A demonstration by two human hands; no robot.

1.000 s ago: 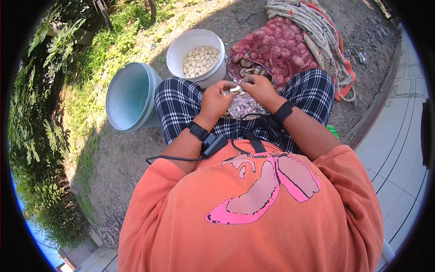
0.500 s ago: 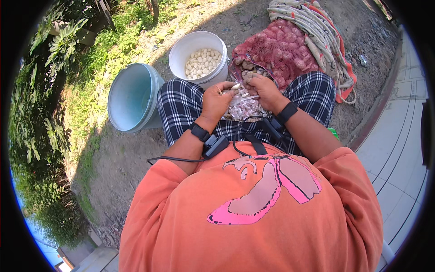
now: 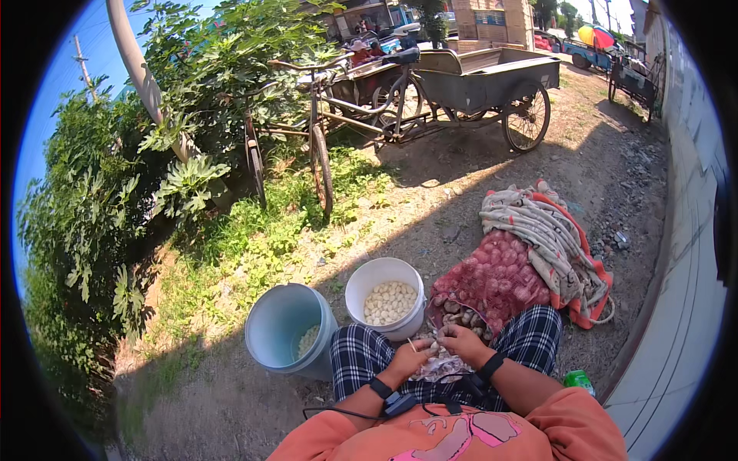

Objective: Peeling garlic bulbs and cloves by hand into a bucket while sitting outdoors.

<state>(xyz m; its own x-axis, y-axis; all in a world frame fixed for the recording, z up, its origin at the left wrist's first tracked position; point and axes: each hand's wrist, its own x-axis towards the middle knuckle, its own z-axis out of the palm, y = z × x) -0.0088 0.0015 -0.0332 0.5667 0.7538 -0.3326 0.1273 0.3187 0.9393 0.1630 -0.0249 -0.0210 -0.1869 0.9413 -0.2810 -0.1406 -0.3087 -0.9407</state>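
Note:
My left hand (image 3: 410, 359) and my right hand (image 3: 462, 340) meet over my lap, above plaid trousers. Both pinch a small garlic bulb (image 3: 433, 345) between the fingers, with a thin blade-like piece showing at the left hand. Papery garlic skins (image 3: 440, 369) lie on my lap under the hands. A white bucket (image 3: 382, 282) with several peeled cloves stands just ahead of my left knee. A red mesh sack of garlic (image 3: 496, 278) lies ahead of my right hand.
A pale blue bucket (image 3: 270, 342) stands tilted left of the white one. A striped cloth (image 3: 547, 234) covers the sack's far end. A cargo tricycle (image 3: 430, 88) is parked on the dirt beyond. Bushes fill the left, a pale wall (image 3: 676, 292) runs along the right.
The camera has tilted up, so the buckets, sack and hands sit low in the picture and the tricycle and street show. The hands stay together on my lap.

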